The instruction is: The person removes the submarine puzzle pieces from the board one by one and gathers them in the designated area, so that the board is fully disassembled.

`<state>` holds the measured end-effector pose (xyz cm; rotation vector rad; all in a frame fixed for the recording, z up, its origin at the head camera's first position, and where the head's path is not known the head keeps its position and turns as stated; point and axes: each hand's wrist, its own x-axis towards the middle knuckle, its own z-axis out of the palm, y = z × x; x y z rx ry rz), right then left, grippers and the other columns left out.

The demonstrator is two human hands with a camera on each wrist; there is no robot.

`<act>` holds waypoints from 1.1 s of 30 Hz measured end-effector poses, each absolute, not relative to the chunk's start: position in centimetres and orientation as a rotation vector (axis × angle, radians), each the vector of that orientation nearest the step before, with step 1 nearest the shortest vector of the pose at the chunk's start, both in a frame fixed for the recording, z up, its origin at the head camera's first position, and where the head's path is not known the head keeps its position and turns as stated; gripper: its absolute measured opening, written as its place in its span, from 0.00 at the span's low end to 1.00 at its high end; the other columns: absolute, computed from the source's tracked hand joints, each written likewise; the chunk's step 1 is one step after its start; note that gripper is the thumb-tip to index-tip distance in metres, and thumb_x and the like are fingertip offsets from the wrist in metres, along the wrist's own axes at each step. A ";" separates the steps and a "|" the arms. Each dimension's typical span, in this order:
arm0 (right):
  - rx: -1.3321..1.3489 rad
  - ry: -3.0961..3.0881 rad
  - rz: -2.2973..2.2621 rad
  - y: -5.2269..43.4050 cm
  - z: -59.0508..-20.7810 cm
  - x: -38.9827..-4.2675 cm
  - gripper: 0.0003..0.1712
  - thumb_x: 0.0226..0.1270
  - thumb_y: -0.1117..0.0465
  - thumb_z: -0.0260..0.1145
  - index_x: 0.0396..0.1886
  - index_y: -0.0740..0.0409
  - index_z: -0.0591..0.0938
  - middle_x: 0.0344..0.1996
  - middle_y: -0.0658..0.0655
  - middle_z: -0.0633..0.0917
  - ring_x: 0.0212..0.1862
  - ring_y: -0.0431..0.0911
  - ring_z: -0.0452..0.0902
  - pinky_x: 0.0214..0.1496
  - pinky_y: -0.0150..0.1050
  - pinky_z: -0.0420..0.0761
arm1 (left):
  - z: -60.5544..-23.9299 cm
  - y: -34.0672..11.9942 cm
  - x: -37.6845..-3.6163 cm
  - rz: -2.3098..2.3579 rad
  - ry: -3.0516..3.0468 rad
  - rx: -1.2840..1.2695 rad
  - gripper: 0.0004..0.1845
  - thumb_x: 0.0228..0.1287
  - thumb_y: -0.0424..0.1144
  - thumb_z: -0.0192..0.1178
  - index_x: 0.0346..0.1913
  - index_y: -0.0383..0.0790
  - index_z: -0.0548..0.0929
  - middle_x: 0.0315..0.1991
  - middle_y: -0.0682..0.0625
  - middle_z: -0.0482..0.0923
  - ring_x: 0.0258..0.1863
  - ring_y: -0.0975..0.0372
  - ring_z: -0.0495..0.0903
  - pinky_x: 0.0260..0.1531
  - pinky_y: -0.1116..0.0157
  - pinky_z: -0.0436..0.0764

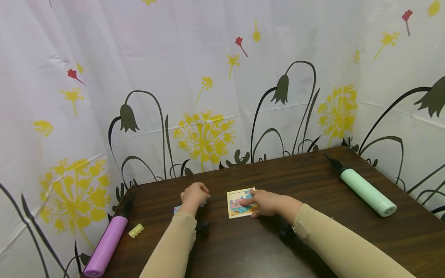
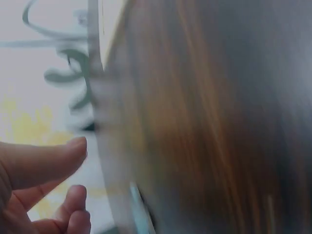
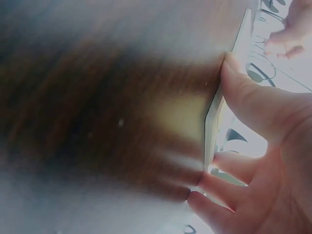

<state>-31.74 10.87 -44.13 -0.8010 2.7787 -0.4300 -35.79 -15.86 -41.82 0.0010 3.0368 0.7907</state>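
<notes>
A small square jigsaw board (image 1: 233,211) with a pale frame and a colourful picture lies on the dark table. My right hand (image 1: 269,203) holds it at its right side, one finger reaching over the picture. In the right wrist view the thumb (image 3: 243,87) touches one board edge (image 3: 212,127), with other fingers at the adjoining edge. My left hand (image 1: 194,197) is left of the board, over blue patterned pieces (image 1: 177,209) that it partly covers. The left wrist view shows its thumb (image 2: 48,163) apart from bent fingers, nothing between them; a blurred light-blue edge (image 2: 140,209) lies nearby.
A yellow wavy-edged piece (image 1: 136,230) lies on the left of the table (image 1: 243,251). Beside it is a purple hand pump (image 1: 107,247) with a black nozzle. A mint-green pump (image 1: 368,192) lies at the right. A flowered curtain (image 1: 222,77) hangs behind the table.
</notes>
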 end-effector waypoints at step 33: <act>-0.774 2.756 -0.508 11.4 -44.8 -32.0 0.31 0.61 0.47 0.72 0.65 0.41 0.79 0.72 0.73 0.57 0.71 0.70 0.52 0.65 0.64 0.61 | -43.4 -5.0 -35.7 0.865 2.859 0.314 0.06 0.51 0.31 0.69 0.26 0.44 0.82 0.27 0.55 0.78 0.33 0.57 0.74 0.51 0.49 0.62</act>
